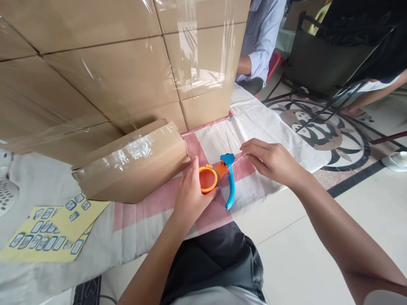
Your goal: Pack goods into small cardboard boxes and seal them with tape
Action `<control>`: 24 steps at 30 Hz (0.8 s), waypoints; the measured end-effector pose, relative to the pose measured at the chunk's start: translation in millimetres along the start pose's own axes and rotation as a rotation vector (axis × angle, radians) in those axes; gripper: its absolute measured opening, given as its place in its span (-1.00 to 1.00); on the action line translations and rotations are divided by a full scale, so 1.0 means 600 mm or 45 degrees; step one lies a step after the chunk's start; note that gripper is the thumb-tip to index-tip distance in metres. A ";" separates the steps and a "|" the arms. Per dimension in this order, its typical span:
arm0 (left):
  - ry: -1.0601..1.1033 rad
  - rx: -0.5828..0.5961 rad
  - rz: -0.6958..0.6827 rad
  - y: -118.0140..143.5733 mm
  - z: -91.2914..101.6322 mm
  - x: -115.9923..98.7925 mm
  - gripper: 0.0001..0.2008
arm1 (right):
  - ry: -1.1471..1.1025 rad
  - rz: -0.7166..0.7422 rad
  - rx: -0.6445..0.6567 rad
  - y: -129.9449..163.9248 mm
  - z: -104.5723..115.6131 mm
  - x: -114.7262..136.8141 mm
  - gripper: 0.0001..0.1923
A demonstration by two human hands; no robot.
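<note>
My left hand (192, 197) is closed around an orange and blue plastic device (207, 179), with fingers along its left side and the thumb below. The device has a round orange opening, a ribbed orange neck and a blue head with a curved blue lever (231, 192) hanging down. Off its right side, my right hand (270, 161) pinches a thin pale strand (238, 160) between thumb and fingertips. The strand runs toward the blue head; where it joins is too fine to tell. Both hands are above a pink and white checked tablecloth (254, 127).
Stacked, taped cardboard boxes (111, 80) wall off the far side. A smaller carton (136, 165) leans before them, left of my hands. Yellow sticker sheets (47, 237) lie at left. A person in a light blue sleeve (263, 38) sits beyond; a dark chair (327, 59) stands right.
</note>
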State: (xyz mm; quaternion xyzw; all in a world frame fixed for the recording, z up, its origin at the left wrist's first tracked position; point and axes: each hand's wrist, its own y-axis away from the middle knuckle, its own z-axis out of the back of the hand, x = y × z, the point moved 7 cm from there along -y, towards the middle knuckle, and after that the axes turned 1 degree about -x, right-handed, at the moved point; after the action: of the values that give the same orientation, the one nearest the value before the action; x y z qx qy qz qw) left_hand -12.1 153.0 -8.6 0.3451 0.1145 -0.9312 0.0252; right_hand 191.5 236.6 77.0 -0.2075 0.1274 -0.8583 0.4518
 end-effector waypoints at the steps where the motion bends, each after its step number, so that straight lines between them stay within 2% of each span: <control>1: 0.023 -0.023 0.031 0.000 0.002 0.005 0.06 | -0.039 0.009 0.006 -0.007 -0.001 -0.004 -0.80; 4: 0.152 -0.077 0.159 0.005 0.011 0.026 0.03 | -0.180 0.011 0.007 -0.024 -0.004 -0.006 -0.82; 9: 0.395 -0.069 0.332 0.015 0.021 0.052 -0.04 | -0.361 -0.114 -0.029 -0.033 0.001 -0.001 -0.87; 15: 0.462 -0.016 0.316 0.018 0.018 0.050 -0.09 | -0.266 -0.097 -0.025 -0.015 0.012 0.004 -0.84; 24: 0.225 -0.059 0.119 0.037 0.018 0.038 -0.20 | -0.095 -0.100 0.001 0.023 0.005 0.010 -0.86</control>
State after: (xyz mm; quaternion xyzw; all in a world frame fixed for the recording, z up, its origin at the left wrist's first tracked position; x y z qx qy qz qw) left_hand -33.3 129.5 -20.0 0.4303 0.1214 -0.8920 0.0665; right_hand 200.3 223.8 75.6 -0.2438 0.1018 -0.8672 0.4222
